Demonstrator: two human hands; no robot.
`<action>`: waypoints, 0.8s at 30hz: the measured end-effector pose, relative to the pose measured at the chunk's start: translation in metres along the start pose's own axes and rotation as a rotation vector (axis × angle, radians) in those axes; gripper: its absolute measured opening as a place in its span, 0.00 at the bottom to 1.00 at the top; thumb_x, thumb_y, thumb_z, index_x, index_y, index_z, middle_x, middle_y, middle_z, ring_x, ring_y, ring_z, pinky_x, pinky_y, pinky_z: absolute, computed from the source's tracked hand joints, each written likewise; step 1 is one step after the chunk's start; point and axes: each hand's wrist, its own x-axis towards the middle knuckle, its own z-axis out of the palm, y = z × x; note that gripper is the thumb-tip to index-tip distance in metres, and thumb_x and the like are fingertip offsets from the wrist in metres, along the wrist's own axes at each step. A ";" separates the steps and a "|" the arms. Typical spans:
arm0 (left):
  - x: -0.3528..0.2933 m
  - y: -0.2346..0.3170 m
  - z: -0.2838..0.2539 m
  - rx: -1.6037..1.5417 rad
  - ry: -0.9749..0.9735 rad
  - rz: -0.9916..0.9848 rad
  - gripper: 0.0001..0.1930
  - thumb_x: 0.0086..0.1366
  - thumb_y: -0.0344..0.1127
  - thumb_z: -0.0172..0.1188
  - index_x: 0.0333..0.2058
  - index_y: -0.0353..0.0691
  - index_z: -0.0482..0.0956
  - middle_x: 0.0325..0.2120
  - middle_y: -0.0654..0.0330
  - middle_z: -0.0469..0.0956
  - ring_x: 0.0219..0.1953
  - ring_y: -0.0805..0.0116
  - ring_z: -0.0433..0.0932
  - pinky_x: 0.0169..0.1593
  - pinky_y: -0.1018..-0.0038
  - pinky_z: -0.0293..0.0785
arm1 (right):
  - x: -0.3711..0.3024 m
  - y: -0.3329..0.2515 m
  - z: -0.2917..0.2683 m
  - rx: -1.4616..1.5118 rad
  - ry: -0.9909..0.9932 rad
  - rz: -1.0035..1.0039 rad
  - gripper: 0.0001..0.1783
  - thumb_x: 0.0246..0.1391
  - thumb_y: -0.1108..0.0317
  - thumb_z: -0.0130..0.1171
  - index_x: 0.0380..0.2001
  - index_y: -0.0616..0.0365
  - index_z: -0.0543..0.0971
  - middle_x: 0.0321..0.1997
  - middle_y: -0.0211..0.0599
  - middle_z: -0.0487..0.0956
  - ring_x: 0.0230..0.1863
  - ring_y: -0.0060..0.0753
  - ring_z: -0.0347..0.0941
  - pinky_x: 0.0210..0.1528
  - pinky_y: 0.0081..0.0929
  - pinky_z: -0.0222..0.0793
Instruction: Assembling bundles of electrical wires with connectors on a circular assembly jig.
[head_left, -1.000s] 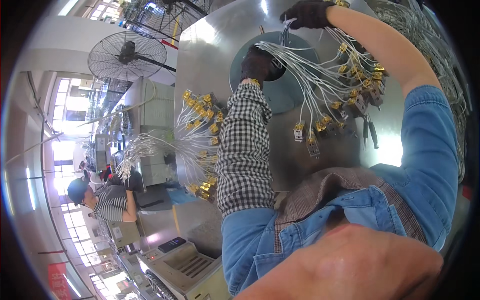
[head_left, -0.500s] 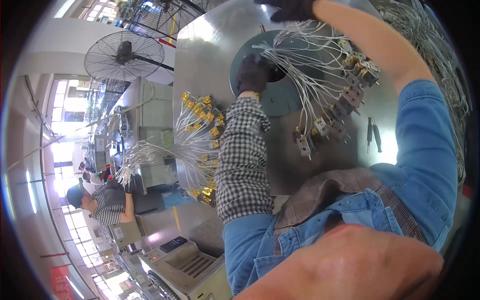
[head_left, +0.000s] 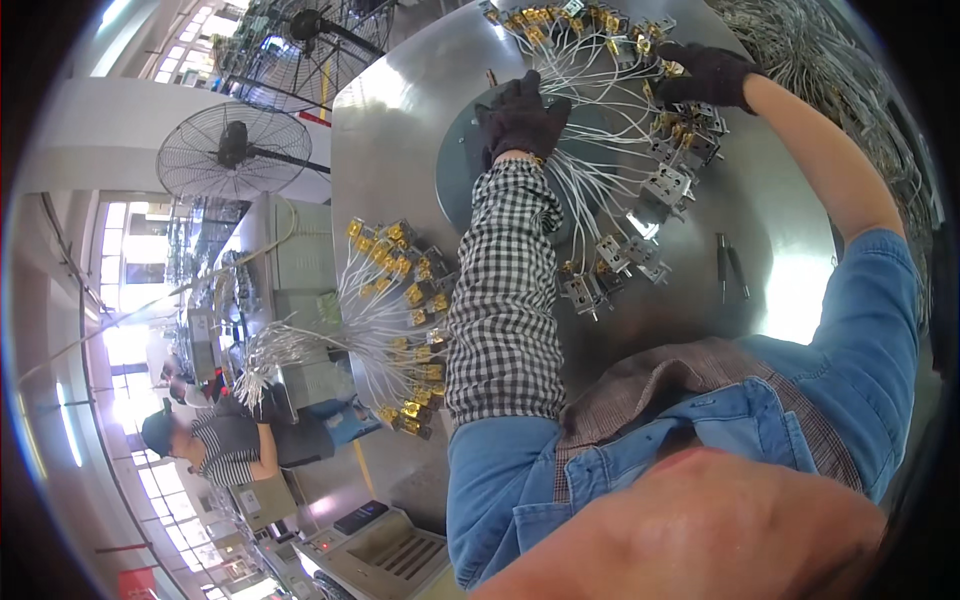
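My left hand, in a dark glove, lies with its fingers spread over the gathered ends of a fan of white wires on a grey round disc. The wires run out to small boxy metal connectors, which curve round the disc's right side. At the far side the connectors have yellow, brass-like parts. My right hand, also gloved, is at the upper right beside the connectors. Its thumb and forefinger are apart, and I see nothing held between them.
Left of my left sleeve, another wire bundle with yellow-metal ends hangs over the edge of the metal table. Two slim dark tools lie at the right. Many loose wires are heaped beyond. A fan and a co-worker are at the left.
My right hand has come back into view from the top edge, moving nearer and to the right. More connectors now show at the far side. My left hand has shifted onto the wire ends.
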 end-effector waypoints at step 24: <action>-0.006 -0.008 -0.018 -0.171 -0.282 -0.329 0.37 0.58 0.66 0.57 0.59 0.47 0.73 0.56 0.51 0.76 0.58 0.49 0.74 0.63 0.57 0.66 | 0.204 -0.087 0.010 -0.114 0.216 -0.031 0.28 0.50 0.42 0.56 0.40 0.54 0.85 0.39 0.55 0.83 0.44 0.50 0.81 0.50 0.43 0.75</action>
